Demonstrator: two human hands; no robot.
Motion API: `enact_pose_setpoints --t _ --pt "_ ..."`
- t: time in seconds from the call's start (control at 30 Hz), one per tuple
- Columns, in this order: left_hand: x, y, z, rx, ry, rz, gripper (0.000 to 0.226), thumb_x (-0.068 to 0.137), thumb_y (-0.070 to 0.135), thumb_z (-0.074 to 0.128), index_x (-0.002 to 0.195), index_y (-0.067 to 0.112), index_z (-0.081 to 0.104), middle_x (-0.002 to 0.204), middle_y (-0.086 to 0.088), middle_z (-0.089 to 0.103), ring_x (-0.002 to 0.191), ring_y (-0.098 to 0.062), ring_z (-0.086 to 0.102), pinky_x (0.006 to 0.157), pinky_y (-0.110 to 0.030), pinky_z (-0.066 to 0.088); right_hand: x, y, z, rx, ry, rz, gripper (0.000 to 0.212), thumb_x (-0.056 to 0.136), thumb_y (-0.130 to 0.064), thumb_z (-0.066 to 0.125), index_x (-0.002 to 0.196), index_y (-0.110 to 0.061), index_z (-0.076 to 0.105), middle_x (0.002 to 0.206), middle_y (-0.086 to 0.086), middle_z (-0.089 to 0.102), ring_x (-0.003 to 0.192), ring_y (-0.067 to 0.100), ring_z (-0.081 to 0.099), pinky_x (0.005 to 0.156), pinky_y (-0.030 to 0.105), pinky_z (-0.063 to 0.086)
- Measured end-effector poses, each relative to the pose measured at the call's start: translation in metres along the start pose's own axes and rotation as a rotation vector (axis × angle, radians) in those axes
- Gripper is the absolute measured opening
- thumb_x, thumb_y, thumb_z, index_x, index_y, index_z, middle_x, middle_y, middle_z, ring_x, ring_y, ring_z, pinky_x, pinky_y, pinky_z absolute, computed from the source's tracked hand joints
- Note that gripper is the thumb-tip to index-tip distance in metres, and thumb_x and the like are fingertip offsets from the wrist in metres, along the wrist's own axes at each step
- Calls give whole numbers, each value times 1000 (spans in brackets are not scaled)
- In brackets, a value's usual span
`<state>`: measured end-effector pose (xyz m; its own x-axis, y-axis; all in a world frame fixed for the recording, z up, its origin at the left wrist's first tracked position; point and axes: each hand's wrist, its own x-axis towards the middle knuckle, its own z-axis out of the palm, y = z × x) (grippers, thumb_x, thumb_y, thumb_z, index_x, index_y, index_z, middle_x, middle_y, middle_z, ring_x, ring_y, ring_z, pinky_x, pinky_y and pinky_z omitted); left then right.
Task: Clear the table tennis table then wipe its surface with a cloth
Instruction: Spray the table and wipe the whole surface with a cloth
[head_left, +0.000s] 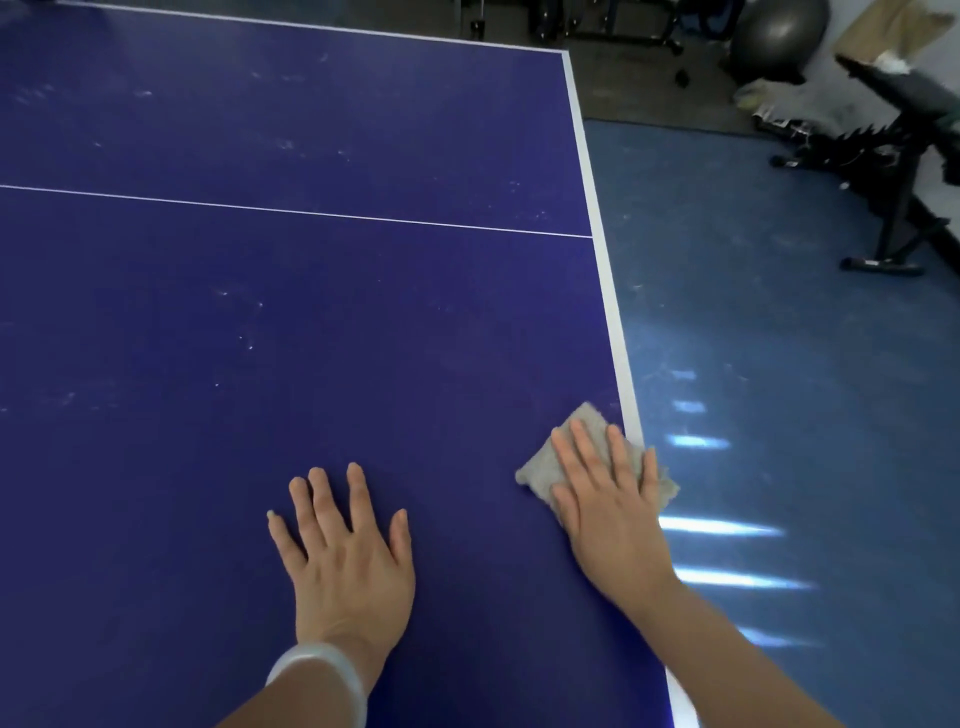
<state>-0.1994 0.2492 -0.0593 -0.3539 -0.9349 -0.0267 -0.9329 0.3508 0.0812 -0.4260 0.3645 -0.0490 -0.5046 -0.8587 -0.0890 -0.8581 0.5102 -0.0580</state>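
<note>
The table tennis table (311, 312) is blue with white lines and pale smudges. The left hand (345, 556) lies flat on it, fingers spread, a pale bangle (317, 670) on the wrist. The right hand (608, 499) presses flat on a grey cloth (540, 467) at the table's right edge. A grey ball (779, 36) sits on the floor far right.
</note>
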Motion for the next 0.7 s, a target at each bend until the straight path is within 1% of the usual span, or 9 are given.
enact_pose_setpoints --t 0.03,0.13,0.17,0.23,0.3,0.37,0.43,0.5,0.7 --pt "0 0 0 1 5 3 71 95 52 19 148 6 32 150 -28 31 144 -42 22 115 -63 16 15 4 -3 25 9 51 55 101 -45 14 152 -28 27 159 -9 24 147 31 19 112 61 21" --pt "0 -1 0 10 11 7 70 96 52 20 148 6 33 150 -29 32 143 -42 22 114 -63 18 75 21 -12 160 -22 185 52 103 -45 13 154 -37 6 162 -17 -1 149 24 -4 112 59 22" --pt "0 -1 0 12 10 8 70 95 51 21 148 6 33 149 -29 32 143 -42 23 114 -64 18 93 27 -16 212 -37 222 52 103 -46 14 154 -38 2 161 -18 -6 149 23 -8 112 59 23" --pt "0 0 0 18 6 8 70 95 51 23 148 6 33 149 -29 32 143 -42 23 113 -64 19 116 29 -24 296 -72 310 54 103 -44 18 153 -40 -1 161 -19 -8 149 25 -6 112 62 22" --pt "1 0 0 10 -2 3 70 94 50 23 148 6 33 150 -28 32 143 -42 23 113 -64 19 115 20 -23 266 -71 374 54 104 -43 17 154 -37 -3 161 -17 -9 149 28 -4 114 63 13" --pt "2 -1 0 -2 -1 8 70 94 50 24 148 6 33 150 -29 31 143 -43 23 113 -64 18 89 2 -12 153 -4 370 54 103 -43 15 155 -33 2 163 -12 -2 149 30 0 116 61 9" --pt "1 -1 0 -15 0 21 71 93 49 25 147 5 34 150 -29 31 143 -44 23 113 -65 18 48 -19 -3 98 94 323 55 102 -44 15 155 -28 17 161 -7 17 147 32 15 115 61 14" --pt "1 -3 0 -39 -2 34 71 92 49 26 147 4 35 150 -30 30 143 -45 23 113 -66 17 13 -36 6 71 129 308 59 99 -47 14 151 -25 32 157 -4 32 143 34 28 113 61 16" --pt "2 -11 0 -221 58 83 69 95 51 24 141 4 46 149 -31 32 141 -45 25 117 -61 12 -14 -51 10 34 94 390 62 102 -47 5 150 -22 34 156 -2 32 143 32 30 115 58 17"
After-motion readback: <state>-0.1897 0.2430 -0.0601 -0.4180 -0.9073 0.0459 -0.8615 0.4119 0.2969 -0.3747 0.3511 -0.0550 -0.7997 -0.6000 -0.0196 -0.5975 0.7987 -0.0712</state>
